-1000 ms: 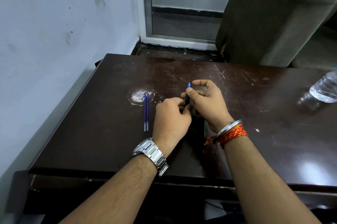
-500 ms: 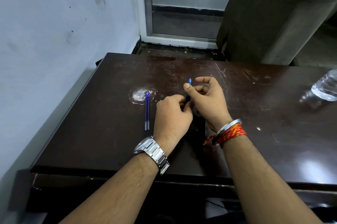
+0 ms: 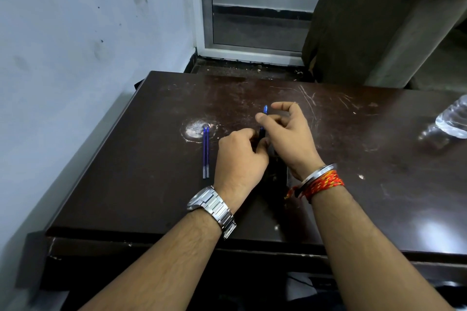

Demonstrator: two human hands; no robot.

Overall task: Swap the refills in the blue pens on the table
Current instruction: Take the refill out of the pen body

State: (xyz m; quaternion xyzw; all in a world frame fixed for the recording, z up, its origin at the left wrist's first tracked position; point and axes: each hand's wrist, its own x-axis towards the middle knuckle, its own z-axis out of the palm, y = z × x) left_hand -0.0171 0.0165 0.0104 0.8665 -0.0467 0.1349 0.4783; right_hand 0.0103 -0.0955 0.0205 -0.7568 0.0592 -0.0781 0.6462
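At a scratched dark-brown table [image 3: 151, 184], two hands are working on one blue pen [image 3: 262, 133], standing upright between them at the table's middle. The left hand [image 3: 240, 156] is curling round its lower barrel; the right hand [image 3: 290, 133] is pinching its upper part, the translucent blue tip poking above the thumb. Two thin blue refills [image 3: 206, 151] are lying side by side just left. One water bottle [image 3: 452, 121] is lying at the right edge, and a pale wall [image 3: 75, 57] is flanking the table's left side.

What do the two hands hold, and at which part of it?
Both hold one blue pen. The left hand grips its lower end; the right hand pinches it near the top, below the blue tip.
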